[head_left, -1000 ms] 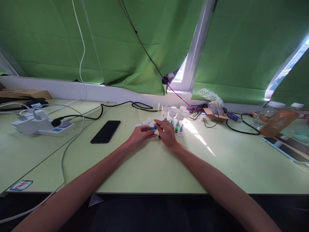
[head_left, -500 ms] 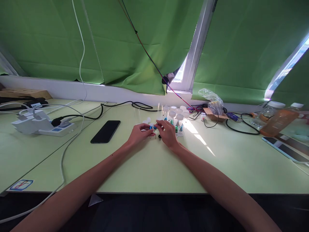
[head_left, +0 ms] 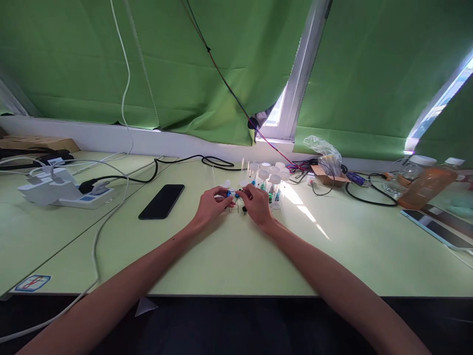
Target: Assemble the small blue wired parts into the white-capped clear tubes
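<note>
1. Small blue components point(head_left: 237, 196), with thin, wire-like leads, sit pinched between my left hand point(head_left: 211, 207) and right hand point(head_left: 257, 207); their finish is too small to read.
2. Smooth, transparent tubes point(head_left: 271, 195), glass or plastic I cannot tell, wear matt white plastic caps point(head_left: 275, 179) beside my grip.
3. A sleek black phone point(head_left: 161, 201) lies on my smooth, pale tabletop point(head_left: 288, 261).
4. Matt green cloth blinds point(head_left: 166, 74), softly creased, hang behind.
5. A crinkled, glossy plastic bag point(head_left: 330, 159) tops a matt brown cardboard box point(head_left: 323, 178).
</note>
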`<state>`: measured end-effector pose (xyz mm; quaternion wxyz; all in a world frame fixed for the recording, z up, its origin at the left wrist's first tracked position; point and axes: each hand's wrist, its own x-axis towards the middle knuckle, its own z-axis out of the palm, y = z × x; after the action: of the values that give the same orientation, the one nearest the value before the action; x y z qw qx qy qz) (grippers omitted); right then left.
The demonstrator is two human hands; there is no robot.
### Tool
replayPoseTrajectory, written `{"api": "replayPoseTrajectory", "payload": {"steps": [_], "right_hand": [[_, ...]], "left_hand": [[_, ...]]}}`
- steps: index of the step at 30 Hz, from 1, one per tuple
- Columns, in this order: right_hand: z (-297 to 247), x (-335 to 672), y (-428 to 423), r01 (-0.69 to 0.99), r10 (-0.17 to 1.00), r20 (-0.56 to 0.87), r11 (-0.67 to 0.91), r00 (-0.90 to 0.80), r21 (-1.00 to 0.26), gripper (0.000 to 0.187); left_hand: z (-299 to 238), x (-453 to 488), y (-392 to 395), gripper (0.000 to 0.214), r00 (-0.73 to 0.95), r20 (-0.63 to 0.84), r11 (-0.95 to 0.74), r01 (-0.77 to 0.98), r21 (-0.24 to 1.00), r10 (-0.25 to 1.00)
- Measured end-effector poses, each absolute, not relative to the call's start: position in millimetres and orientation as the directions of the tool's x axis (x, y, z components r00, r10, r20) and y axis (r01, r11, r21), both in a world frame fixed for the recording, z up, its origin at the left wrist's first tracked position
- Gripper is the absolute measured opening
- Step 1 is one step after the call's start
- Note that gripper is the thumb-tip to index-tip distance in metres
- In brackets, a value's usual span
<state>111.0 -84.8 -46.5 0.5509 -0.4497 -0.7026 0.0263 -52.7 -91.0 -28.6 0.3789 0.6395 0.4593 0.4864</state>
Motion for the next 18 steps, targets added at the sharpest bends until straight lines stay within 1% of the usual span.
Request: {"api": "replayPoseTrajectory", "payload": {"steps": [3, 8, 18], "right_hand": [[-45.5, 111.2, -85.7, 0.6, 0.679, 0.734, 0.582, 0.013, -0.549, 0.036], [-44.1, 110.8, -88.2, 0.584, 0.696, 0.718, 0.586, -0.007, -0.562, 0.033], [-41.5, 106.7, -94.5, 0.561, 0.676, 0.73, 0.643, -0.096, -0.522, 0.03]], "left_hand": [[-28.6, -52.1, -90.8, 0.04, 0.092, 0.286, -0.3, 0.219, 0.929, 0.954], [-28.0, -51.7, -90.9, 0.042, 0.091, 0.297, -0.311, 0.232, 0.922, 0.95], [-20.8, -49.6, -97.0, 0.04, 0.094, 0.296, -0.31, 0.242, 0.92, 0.951]]}}
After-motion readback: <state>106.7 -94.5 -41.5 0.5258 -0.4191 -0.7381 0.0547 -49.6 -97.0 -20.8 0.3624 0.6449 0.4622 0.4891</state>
